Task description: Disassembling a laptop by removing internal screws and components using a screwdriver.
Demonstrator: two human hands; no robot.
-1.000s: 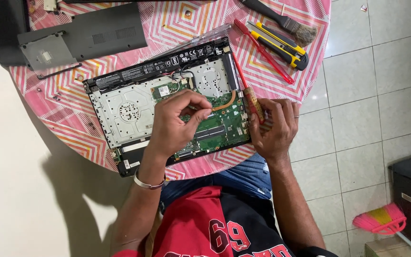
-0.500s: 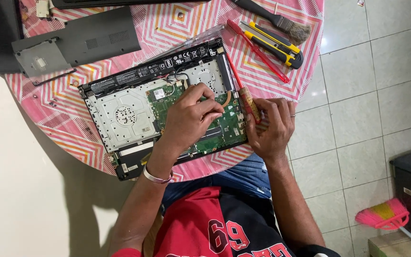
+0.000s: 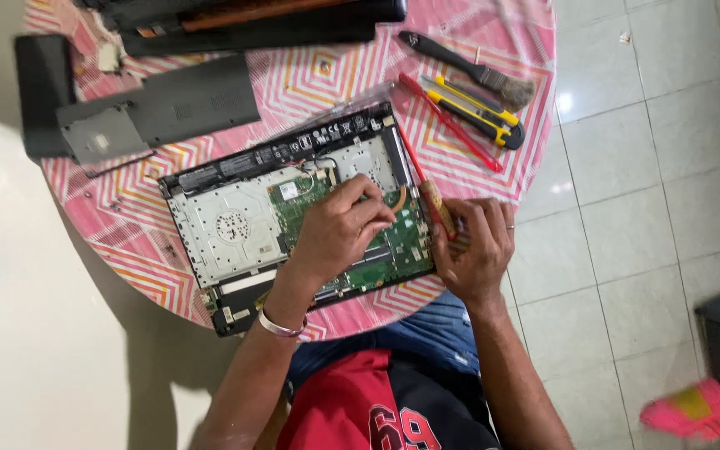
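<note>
Green board (image 3: pixel 352 242) in the opened laptop (image 3: pixel 293 212) is pressed by the left hand (image 3: pixel 339 229), fingertips bunched, pinch unclear. Right hand (image 3: pixel 477 250) is curled on the laptop's right edge; steady bracing is advised.

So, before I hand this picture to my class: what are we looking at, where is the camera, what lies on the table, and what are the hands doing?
There is no machine here, only a person working with bare hands. The camera sits on the person's head and looks straight down.

On the round table with a pink patterned cloth lies an opened laptop, its green circuit board showing. The left hand rests on that board, fingertips pressing down. The right hand grips the laptop's right edge, beside a wooden-handled tool; whether it holds the tool is unclear.

Further up lie a yellow utility knife, a paintbrush and a removed dark cover panel.
</note>
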